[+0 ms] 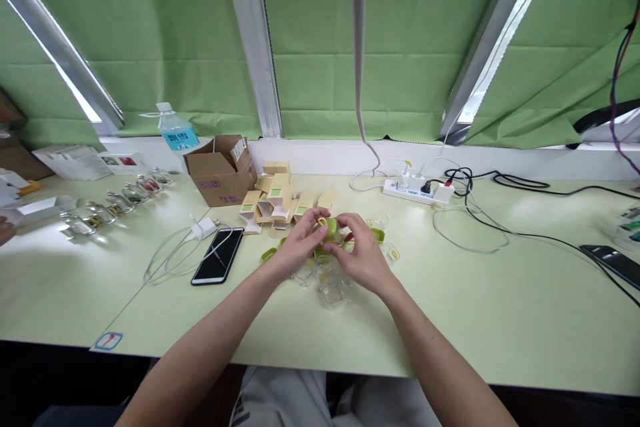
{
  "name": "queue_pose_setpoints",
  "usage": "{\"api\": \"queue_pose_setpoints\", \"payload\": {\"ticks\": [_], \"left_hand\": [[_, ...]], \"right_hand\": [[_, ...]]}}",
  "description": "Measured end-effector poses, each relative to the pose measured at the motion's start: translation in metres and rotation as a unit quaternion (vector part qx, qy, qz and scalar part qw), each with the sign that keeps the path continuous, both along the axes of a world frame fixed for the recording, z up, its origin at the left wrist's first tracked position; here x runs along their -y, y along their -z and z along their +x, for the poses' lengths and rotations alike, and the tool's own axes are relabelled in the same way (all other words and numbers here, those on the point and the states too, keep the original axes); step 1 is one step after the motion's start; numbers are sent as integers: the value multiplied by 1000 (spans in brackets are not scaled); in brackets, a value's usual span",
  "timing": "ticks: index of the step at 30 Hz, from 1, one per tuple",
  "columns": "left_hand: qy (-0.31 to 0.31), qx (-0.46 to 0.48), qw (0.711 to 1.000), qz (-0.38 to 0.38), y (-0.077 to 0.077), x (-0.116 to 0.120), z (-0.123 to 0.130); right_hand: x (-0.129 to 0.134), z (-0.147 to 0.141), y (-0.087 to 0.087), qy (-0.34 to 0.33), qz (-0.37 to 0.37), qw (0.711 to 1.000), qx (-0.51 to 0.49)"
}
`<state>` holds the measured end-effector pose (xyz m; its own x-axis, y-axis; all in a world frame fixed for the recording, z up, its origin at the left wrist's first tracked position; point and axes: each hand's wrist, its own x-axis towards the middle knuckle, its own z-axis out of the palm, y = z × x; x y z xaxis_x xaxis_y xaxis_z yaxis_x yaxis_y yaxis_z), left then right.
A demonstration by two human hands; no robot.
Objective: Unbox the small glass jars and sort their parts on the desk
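Both hands meet over the middle of the table around a small green case (331,229) with a yellow loop on it. My left hand (304,240) pinches it from the left, thumb and fingers bent. From the right, the fingers of my right hand (361,251) close on its other side. Beneath and around the hands lie several clear plastic shells (331,292) and green pieces, such as a green piece (269,254) to the left and another green piece (378,235) to the right. The hands partly cover this pile.
Small cardboard boxes (275,197) are heaped behind my hands, beside an opened brown carton (220,173). A phone (218,256) with a white cable lies to the left. Glass bottles (120,203) stand further left; a power strip (417,190) with cables sits at the back right.
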<state>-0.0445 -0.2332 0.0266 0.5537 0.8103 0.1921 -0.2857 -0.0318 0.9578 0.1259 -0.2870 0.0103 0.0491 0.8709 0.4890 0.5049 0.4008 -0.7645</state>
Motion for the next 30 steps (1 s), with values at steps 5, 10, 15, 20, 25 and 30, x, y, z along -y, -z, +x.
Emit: {"api": "queue_pose_setpoints", "payload": {"ticks": [5, 10, 15, 20, 25, 30], "left_hand": [[-134, -65, 966, 212, 3, -1, 0], [-180, -79, 964, 178, 8, 6, 6], [-239, -62, 961, 128, 15, 3, 11], [-231, 102, 967, -39, 16, -13, 7], [-190, 145, 958, -159, 15, -20, 3], [-206, 148, 941, -226, 6, -25, -4]], "right_hand": [[0, -1, 1, -33, -38, 995, -85], [-1, -4, 3, -59, -60, 992, -98], [-3, 0, 8, -18, -70, 994, -76], [-5, 3, 11, -45, -88, 989, -106], [-4, 9, 2, -34, -74, 993, -83], [-7, 31, -6, -38, -54, 984, -165]]}}
